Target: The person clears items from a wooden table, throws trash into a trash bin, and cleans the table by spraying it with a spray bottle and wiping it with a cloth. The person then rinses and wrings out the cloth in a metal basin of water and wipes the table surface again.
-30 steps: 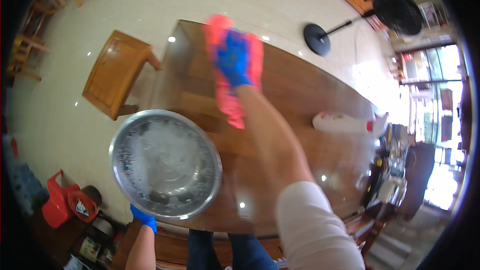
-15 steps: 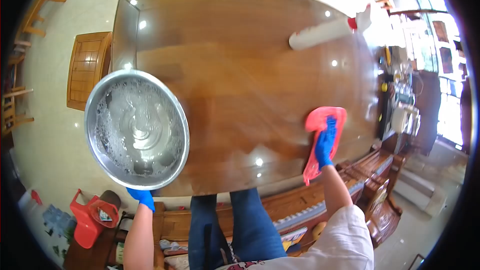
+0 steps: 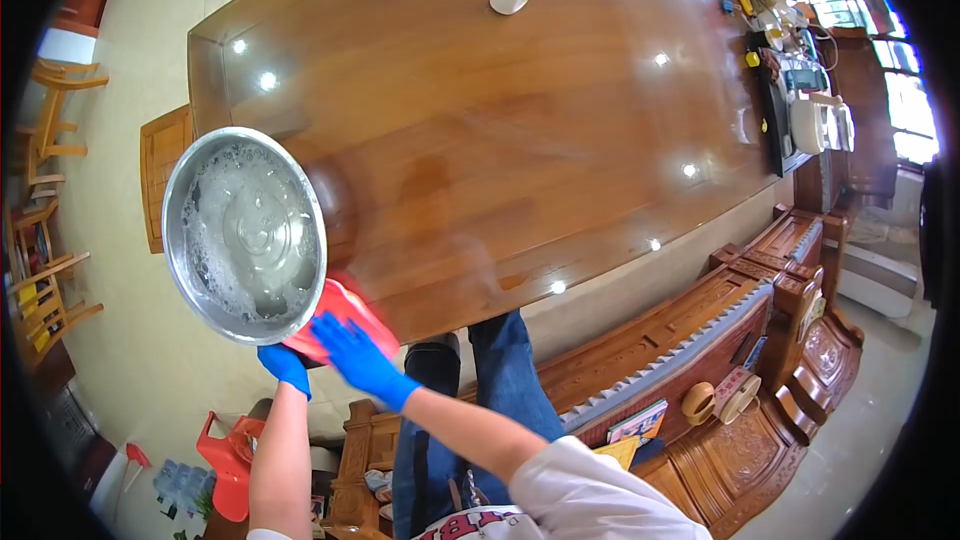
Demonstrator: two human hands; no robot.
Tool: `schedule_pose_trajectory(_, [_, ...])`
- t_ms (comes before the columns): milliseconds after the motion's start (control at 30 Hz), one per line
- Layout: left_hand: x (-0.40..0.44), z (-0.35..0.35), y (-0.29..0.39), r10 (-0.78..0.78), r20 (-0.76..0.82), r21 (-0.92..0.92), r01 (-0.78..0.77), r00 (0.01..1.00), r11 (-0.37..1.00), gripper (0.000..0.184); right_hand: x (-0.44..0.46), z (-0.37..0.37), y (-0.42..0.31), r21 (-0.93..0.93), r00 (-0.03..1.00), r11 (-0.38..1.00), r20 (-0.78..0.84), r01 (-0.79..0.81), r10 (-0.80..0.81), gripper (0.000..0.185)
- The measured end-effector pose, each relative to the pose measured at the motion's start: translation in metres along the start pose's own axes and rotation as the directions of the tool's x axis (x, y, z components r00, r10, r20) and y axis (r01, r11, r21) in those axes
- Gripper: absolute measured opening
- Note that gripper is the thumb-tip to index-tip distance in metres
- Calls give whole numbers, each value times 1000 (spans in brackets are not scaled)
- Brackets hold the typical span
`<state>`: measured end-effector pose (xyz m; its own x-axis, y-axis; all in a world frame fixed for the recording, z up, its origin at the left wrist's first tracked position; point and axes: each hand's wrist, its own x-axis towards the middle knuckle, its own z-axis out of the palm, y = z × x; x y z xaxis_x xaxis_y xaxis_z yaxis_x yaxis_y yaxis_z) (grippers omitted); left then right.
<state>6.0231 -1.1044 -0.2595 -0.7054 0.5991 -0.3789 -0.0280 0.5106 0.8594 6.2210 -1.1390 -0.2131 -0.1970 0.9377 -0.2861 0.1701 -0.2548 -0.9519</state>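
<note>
The left hand (image 3: 285,368) hides its fingers behind the basin (image 3: 183,270), I can't tell its grip; the right hand (image 3: 352,350) spreads on the red cloth (image 3: 366,316), now beside the basin, gone from the right of the table (image 3: 560,140).

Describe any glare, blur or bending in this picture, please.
In the head view, small bright glare spots dot the table; the window at right is washed out; wide-angle distortion seems to bow the table's far edge, with black corners around; the red cloth looks slightly blurred.
</note>
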Motion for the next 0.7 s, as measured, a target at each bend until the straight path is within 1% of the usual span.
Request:
schedule_pose_trajectory(33, [11, -9, -10, -61, 65, 83, 56, 996, 995, 29, -3, -30, 3, 591, 968, 768, 107, -247, 228, 43])
schedule_pose_trajectory(67, [17, -22, -18, -129, 116, 171, 108, 985, 979, 28, -22, -82, 21, 48, 998, 997, -2, -55, 55, 41])
schedule_pose_trajectory(100, [1, -9, -2, -85, 21, 174, 80, 996, 982, 25, -41, -136, 38, -542, 987, 839, -110, 42, -120, 40])
schedule_pose_trajectory(133, [-1, -3, -2, 105, -35, 248, -93, 994, 964, 24, -61, -201, 61, -589, 970, 804, -234, -86, -68, 39])
schedule_pose_trajectory(167, [3, -9, -9, 129, -41, 236, -116, 991, 965, 27, -80, -266, 82, -609, 935, 762, -354, -219, -14, 39])
schedule_pose_trajectory(200, [7, -9, -15, 154, -39, 215, -142, 987, 966, 30, -90, -333, 55, -583, 892, 714, -432, -388, 132, 43])
schedule_pose_trajectory(233, [8, -7, -15, 154, -46, 217, -141, 987, 966, 30, -104, -393, 83, -654, 842, 627, -539, -423, 6, 45])
schedule_pose_trajectory(267, [5, -5, -12, 136, -43, 204, -125, 990, 971, 31, -121, -449, 110, -716, 785, 520, -606, -466, -131, 46])
schedule_pose_trajectory(300, [0, -5, -7, 118, -33, 190, -109, 992, 976, 32, -131, -494, 129, -741, 717, 409, -652, -533, -247, 48])
schedule_pose_trajectory(333, [-3, -6, -2, 116, -23, 184, -110, 993, 977, 32, -132, -517, 143, -724, 651, 338, -689, -601, -318, 50])
schedule_pose_trajectory(367, [-2, -4, 3, 55, -29, 234, -47, 998, 971, 30, -117, -496, 143, -681, 604, 428, -729, -595, -321, 49])
schedule_pose_trajectory(400, [6, -10, -7, 1, -19, 209, 3, 1000, 978, 31, -101, -474, 141, -634, 554, 514, -767, -578, -323, 49])
schedule_pose_trajectory(433, [15, -15, -18, -52, -10, 186, 53, 999, 981, 31, -85, -419, 120, -690, 681, 187, -723, -699, -120, 48])
schedule_pose_trajectory(467, [37, -27, -42, -97, 24, 86, 95, 995, 992, 33, -65, -360, 96, -748, 751, 174, -657, -640, -62, 50])
schedule_pose_trajectory(500, [43, -30, -47, -71, 17, 113, 68, 997, 991, 34, -51, -299, 88, -850, 851, -54, -523, -525, -47, 53])
schedule_pose_trajectory(533, [47, -29, -49, -40, 7, 140, 38, 999, 989, 35, -39, -242, 71, -759, 876, 540, -476, -365, -78, 54])
schedule_pose_trajectory(567, [52, -33, -50, -50, 12, 194, 46, 999, 980, 38, -22, -196, 26, -751, 920, 611, -382, -250, -93, 58])
schedule_pose_trajectory(600, [52, -38, -49, -55, 4, 255, 52, 999, 966, 41, -9, -145, 29, -763, 947, 638, -274, -105, -171, 58])
schedule_pose_trajectory(633, [45, -32, -40, -25, 66, 164, 14, 997, 986, 43, 5, -101, 30, -645, 950, 764, -230, 16, -214, 54])
schedule_pose_trajectory(667, [37, -26, -31, 4, 127, 68, -13, 992, 998, 45, 20, -94, 1, 138, 998, 989, -28, -54, 58, 51])
schedule_pose_trajectory(700, [43, -36, -36, 9, 136, 32, -13, 991, 999, 44, 29, -95, 3, -198, 966, 951, -52, 239, -253, 46])
